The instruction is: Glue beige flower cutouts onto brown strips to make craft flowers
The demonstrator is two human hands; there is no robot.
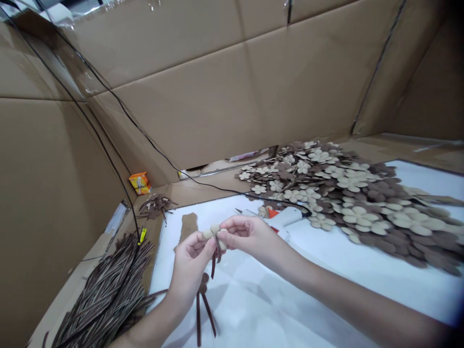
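Between both hands, above the white board, is a cream fabric flower [215, 229] with a dark brown ribbon strip [218, 250] lying across it, its ends hanging down. My left hand [193, 253] pinches the flower from the left, thumb against the ribbon. From the other side, my right hand [241, 233] grips a petal between thumb and fingers. Below them a brown flower with ribbon tails [203, 285] lies on the board, partly behind my left wrist. Just beyond my right hand rests a white glue gun [288, 216] with an orange part.
A big heap of cream and brown flowers [357, 183] covers the back right. Many dark ribbon strips [108, 290] lie piled at the left. An orange box [140, 183] stands in the corner. A black cable [159, 150] crosses by the cardboard walls [203, 96].
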